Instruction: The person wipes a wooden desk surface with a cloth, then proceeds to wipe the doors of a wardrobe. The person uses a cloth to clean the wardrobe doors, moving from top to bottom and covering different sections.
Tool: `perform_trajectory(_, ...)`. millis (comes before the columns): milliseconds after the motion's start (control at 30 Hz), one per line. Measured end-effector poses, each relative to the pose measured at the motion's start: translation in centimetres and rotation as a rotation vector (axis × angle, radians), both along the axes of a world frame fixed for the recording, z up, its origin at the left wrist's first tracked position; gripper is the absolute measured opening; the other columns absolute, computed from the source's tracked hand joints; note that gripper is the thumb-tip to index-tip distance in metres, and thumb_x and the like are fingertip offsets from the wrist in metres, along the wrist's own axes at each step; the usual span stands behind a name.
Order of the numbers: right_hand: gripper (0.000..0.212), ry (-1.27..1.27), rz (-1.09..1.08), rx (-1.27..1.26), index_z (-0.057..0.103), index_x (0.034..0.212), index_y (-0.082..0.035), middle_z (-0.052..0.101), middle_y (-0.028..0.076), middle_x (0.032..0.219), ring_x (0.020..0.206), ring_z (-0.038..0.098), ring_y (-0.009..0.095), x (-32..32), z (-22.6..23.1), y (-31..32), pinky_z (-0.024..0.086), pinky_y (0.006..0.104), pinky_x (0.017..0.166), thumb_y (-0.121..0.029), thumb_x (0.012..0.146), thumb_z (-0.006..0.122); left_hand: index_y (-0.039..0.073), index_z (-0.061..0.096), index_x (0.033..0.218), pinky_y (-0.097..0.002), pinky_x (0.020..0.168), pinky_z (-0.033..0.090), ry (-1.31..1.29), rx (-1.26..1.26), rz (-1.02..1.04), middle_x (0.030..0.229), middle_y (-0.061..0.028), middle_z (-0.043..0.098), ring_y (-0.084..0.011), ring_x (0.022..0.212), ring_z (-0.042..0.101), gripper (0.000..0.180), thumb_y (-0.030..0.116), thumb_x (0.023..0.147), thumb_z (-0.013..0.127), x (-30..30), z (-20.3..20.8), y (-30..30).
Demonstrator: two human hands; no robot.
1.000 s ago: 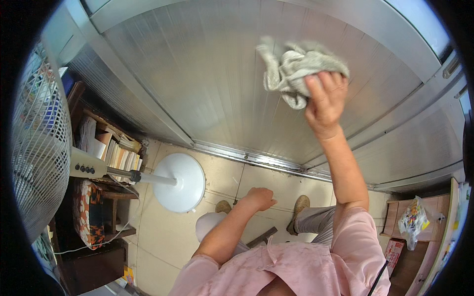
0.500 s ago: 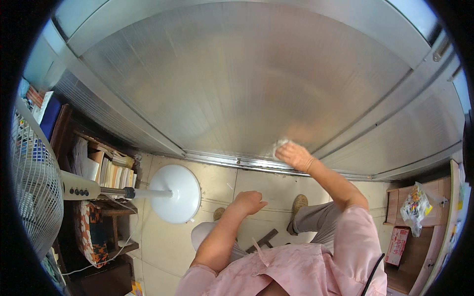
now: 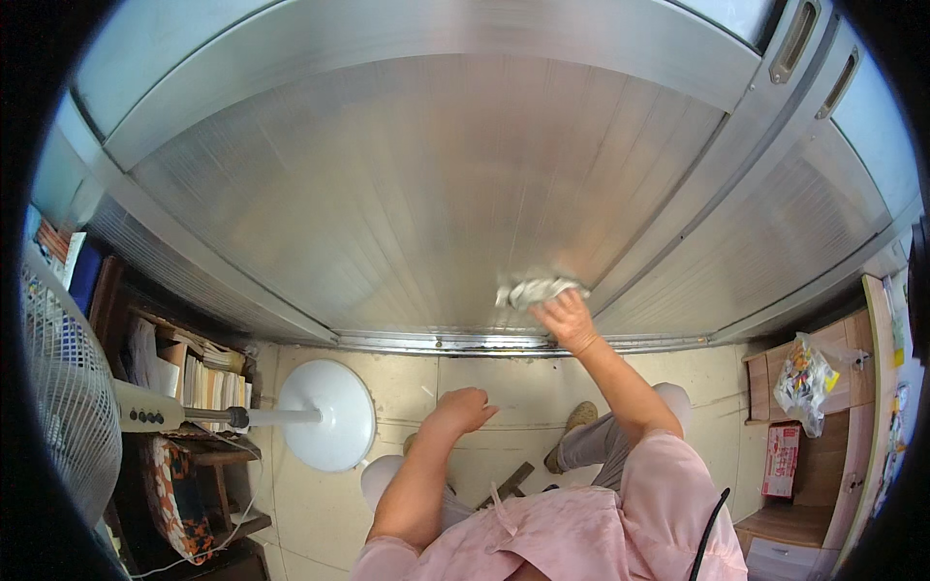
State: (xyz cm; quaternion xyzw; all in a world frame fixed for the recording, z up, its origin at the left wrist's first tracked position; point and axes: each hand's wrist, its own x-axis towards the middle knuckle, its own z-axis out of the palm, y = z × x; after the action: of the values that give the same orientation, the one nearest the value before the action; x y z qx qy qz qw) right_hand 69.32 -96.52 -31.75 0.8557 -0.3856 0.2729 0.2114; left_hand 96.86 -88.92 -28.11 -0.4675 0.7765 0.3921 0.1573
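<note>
Clasps one crumpled grey-white cloth (image 3: 531, 291) in closed right hand (image 3: 570, 321) against silvery ribbed panel (image 3: 417, 194). Cannot tell grip of left hand (image 3: 467, 409).

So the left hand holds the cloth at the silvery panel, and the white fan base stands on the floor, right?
No, the head view shows the right hand holding the cloth at the silvery panel, not the left hand. The white fan base stands on the floor.
</note>
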Motion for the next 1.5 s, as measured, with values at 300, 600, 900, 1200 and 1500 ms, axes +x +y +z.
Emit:
perform_trajectory(300,0.024,0.145,0.115,0.095,0.067,0.096,-0.011,0.061,0.003,0.109,0.109,0.054,0.022,-2.8,7.3,0.7,0.044,0.0395,0.093,-0.013,0.074,0.059,0.004,0.067,0.101,-0.0424,0.086,0.048,0.022,-0.077,-0.017,0.105,-0.0161,0.066,-0.0327,0.1,0.062,0.041,0.042,0.089,0.056,-1.4,1.2,-0.9)
perform_trajectory(600,0.032,-0.361,-0.144,-0.592,0.068,0.096,-0.009,0.057,0.015,0.123,0.12,0.049,0.042,-9.0,22.0,1.4,0.04,0.0512,0.102,0.003,0.066,0.072,0.003,0.067,0.105,-0.0418,0.089,0.048,0.024,-0.134,-0.126,0.107,-0.0178,0.066,-0.0336,0.103,0.061,0.042,0.04,0.089,0.055,-5.7,0.0,-2.3)
perform_trajectory(900,0.027,-0.289,-0.096,-0.085,0.067,0.097,-0.009,0.061,0.011,0.11,0.111,0.056,0.033,-10.6,11.4,6.6,0.047,0.0451,0.092,-0.007,0.069,0.065,0.004,0.064,0.113,-0.04,0.092,0.046,0.13,-0.152,-0.146,0.113,-0.019,0.064,-0.0347,0.106,0.059,0.046,0.042,0.089,0.056,-6.2,0.6,-0.2)
perform_trajectory(1200,0.038,-0.572,-0.091,-0.811,0.065,0.107,-0.008,0.056,0.015,0.122,0.115,0.051,0.039,-14.6,35.3,2.9,0.044,0.0457,0.096,-0.005,0.07,0.072,0.008,0.066,0.11,-0.0445,0.092,0.044,0.035,-0.535,0.188,0.107,-0.015,0.066,-0.0323,0.101,0.061,0.041,0.04,0.087,0.058,-6.2,4.7,2.5)
perform_trajectory(1500,0.038,-0.56,-0.127,-0.268,0.064,0.107,-0.008,0.053,0.016,0.126,0.117,0.051,0.039,-16.5,13.8,6.5,0.045,0.0458,0.098,0.007,0.072,0.058,0.009,0.07,0.096,-0.0457,0.096,0.04,0.161,-0.745,0.032,0.096,-0.0119,0.069,-0.0282,0.094,0.064,0.026,0.031,0.085,0.061,-12.8,3.4,5.6)
